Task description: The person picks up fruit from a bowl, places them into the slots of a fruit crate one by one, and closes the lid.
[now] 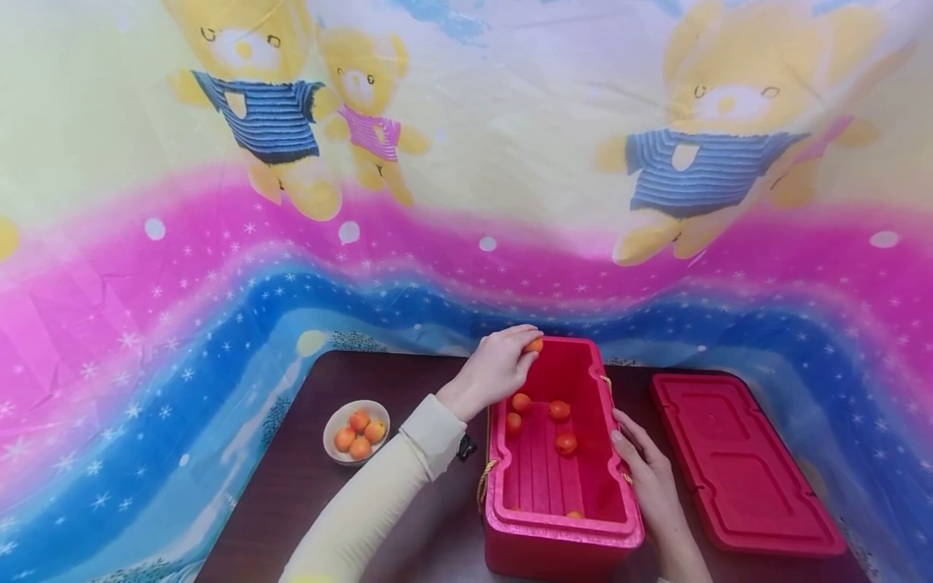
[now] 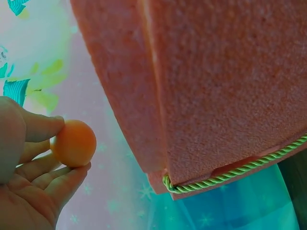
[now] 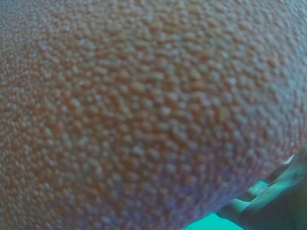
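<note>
My left hand [image 1: 498, 364] is over the far left end of a red foam box [image 1: 557, 530], pinching a small round orange fruit [image 2: 76, 143] between thumb and fingertips. Inside the box lie several more such fruits, among them one fruit [image 1: 565, 443] on the ribbed floor; the near wall partly hides others. Against the box's right outer side rests my right hand [image 1: 652, 478], its fingers extended along the wall near the rim. The right wrist view is mostly filled by the rough box wall, with part of the right hand [image 3: 273, 201] at the lower right corner.
A pale bowl [image 1: 331, 453] with several orange fruits stands to the left on the dark table [image 1: 277, 494]. The box's red lid [image 1: 743, 461] lies flat at the right. Rope handles [image 1: 483, 486] hang on the box's sides. A cartoon bear curtain [image 1: 474, 178] hangs behind.
</note>
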Motion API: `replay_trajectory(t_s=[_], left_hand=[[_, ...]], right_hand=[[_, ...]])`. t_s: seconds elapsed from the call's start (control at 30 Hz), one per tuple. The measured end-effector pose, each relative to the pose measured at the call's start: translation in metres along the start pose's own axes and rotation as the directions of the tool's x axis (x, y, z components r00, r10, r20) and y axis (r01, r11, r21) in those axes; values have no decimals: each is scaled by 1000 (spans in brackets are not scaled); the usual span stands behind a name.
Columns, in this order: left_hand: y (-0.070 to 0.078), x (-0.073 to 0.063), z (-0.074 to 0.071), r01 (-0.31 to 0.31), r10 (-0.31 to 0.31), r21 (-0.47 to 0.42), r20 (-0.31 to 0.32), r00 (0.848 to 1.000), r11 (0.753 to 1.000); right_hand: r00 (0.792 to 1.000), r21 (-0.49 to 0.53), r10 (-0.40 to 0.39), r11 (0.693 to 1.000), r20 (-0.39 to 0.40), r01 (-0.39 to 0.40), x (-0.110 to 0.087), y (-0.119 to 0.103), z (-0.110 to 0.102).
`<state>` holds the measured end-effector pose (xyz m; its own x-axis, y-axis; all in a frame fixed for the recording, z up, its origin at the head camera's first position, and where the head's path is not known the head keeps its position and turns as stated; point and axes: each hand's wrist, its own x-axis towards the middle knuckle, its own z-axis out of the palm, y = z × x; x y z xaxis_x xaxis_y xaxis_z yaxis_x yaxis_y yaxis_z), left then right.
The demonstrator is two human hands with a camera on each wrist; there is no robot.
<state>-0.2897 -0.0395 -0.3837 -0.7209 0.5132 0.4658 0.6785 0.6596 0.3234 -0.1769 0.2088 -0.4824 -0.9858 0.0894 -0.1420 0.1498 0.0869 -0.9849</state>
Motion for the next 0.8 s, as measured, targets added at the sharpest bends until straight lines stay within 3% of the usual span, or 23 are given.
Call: replay_trajectory(t_s=[0.3, 0.8], left_hand=[[6, 9, 3, 6, -10, 32, 111, 994, 999], [14, 20, 8, -20, 2, 92, 195, 981, 996]], right_hand=[[1000, 9, -3, 1000, -3, 3, 0, 2, 0], [1000, 5, 8, 1000, -4, -8, 1, 1, 0]])
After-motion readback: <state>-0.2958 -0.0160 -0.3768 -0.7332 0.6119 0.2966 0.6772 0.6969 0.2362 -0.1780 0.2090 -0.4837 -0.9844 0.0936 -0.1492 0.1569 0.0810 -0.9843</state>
